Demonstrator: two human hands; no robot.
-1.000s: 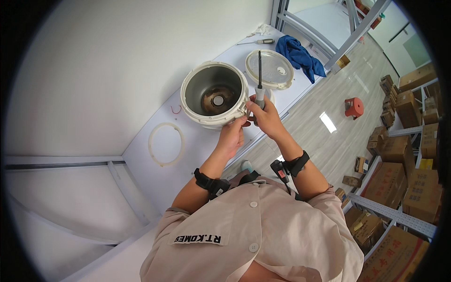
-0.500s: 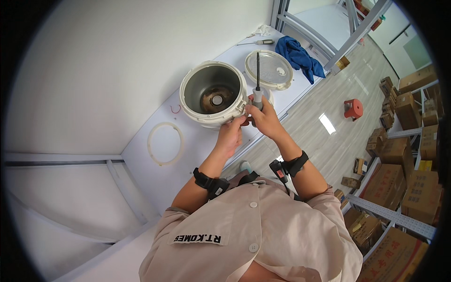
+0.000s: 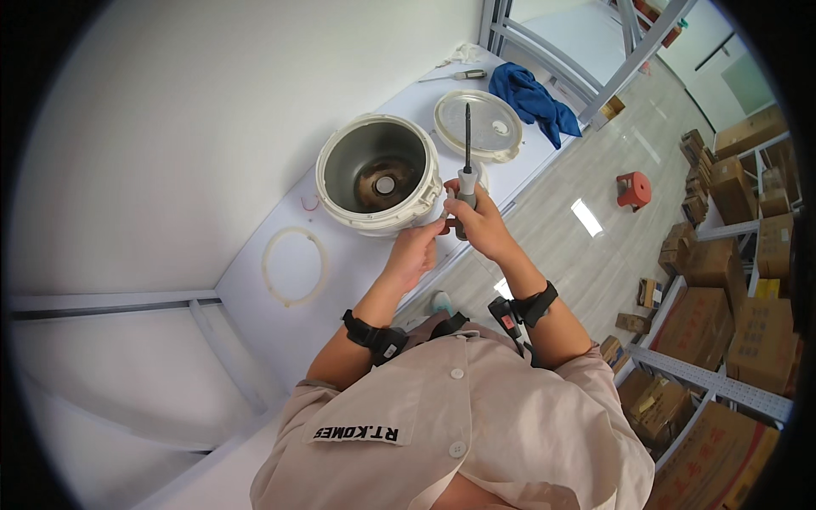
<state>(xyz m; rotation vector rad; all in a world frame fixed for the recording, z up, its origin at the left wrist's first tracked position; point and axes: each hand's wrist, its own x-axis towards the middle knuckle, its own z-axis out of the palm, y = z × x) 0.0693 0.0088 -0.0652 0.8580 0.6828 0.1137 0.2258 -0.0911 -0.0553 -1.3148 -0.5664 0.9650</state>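
Note:
A white rice cooker body (image 3: 377,223) stands open on the table, with a grey inside, a brown-stained bottom and a round disc at its centre. My right hand (image 3: 483,223) is closed round the grey handle of a screwdriver (image 3: 467,153), its dark shaft pointing away from me. The thumb and fingertips of that hand meet close to the cooker's right side. My left hand (image 3: 414,257) is at the cooker's near side, fingers bent together and reaching toward the right hand. Whatever lies between its fingertips is too small or hidden to make out.
A pale ring (image 3: 295,298) lies left of the cooker, near a small red wire (image 3: 309,205). Beyond are a round lid (image 3: 476,119), a second screwdriver (image 3: 468,75) and a blue cloth (image 3: 531,98). Right, on the floor, stands a red stool (image 3: 633,190); shelves hold cardboard boxes (image 3: 701,319).
The view has shifted slightly, so the table's things sit a little further left. My right fingertips have drawn slightly away from the cooker's rim. The screwdriver stays in my right hand.

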